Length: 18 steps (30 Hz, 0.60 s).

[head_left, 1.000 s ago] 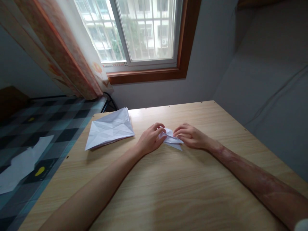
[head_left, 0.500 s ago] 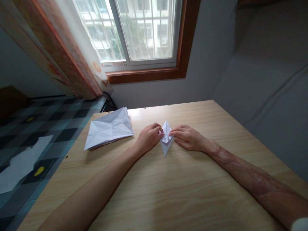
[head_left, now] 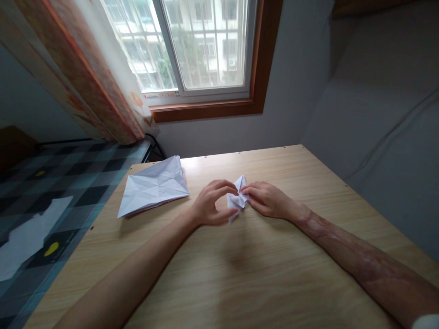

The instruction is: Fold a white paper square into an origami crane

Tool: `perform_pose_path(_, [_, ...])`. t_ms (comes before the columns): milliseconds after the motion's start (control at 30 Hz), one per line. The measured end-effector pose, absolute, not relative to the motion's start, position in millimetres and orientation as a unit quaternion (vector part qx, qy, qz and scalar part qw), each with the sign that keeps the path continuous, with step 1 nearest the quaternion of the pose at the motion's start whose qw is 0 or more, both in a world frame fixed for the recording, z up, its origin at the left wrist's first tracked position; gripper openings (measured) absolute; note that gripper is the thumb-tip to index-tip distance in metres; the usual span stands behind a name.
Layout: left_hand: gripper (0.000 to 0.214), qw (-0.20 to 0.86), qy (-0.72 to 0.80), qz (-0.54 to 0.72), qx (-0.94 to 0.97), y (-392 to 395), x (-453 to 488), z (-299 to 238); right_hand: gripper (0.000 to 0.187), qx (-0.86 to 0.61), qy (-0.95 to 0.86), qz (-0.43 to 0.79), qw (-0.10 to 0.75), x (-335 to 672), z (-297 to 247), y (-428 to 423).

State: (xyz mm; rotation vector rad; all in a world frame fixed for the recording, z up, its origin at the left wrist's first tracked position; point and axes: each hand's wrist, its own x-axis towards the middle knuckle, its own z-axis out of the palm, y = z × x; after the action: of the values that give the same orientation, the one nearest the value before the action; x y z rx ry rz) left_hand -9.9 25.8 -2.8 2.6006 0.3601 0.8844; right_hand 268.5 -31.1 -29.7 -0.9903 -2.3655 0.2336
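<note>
A small piece of folded white paper (head_left: 241, 182) is between my two hands over the wooden table (head_left: 212, 269). It is tilted, with a pointed end at the top and a loose, slightly blurred flap at the lower left. My right hand (head_left: 269, 199) pinches its right side between thumb and fingers. On the other side my left hand (head_left: 215, 204) is spread in a C shape, thumb and fingers apart beside the paper. Whether the left fingertips touch the paper, I cannot tell.
Creased white sheets (head_left: 154, 186) lie stacked at the table's back left. Left of the table, a checked cloth (head_left: 103, 160) carries more white paper (head_left: 34, 233). Behind are a window (head_left: 206, 50) and a floral curtain (head_left: 85, 68).
My left hand has loosened from the folded paper, its thumb and fingers parting. The paper has tilted clockwise, and its left side has come unfolded somewhat. My right hand keeps its pinch.
</note>
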Motion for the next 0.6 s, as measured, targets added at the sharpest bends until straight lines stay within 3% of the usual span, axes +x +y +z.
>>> perform_pose_path(100, [0.036,0.16,0.113,0.331,0.923,21,-5,0,0.025,-0.387,-0.879,0.061,0.272,269,-30,-30])
perform_pose_path(233, [0.01,0.134,0.142,0.305,0.932,27,-4,-3,0.022,-0.415,-0.868,0.022,0.272,272,-32,-28])
perform_pose_path(333, [0.004,0.125,0.176,0.324,0.921,39,-10,-8,0.017,-0.432,-0.857,0.0,0.279,275,-35,-26])
perform_pose_path(600, [0.019,0.253,0.199,0.348,0.88,52,-18,-23,0.032,-0.455,-0.837,0.018,0.302,274,-41,-21])
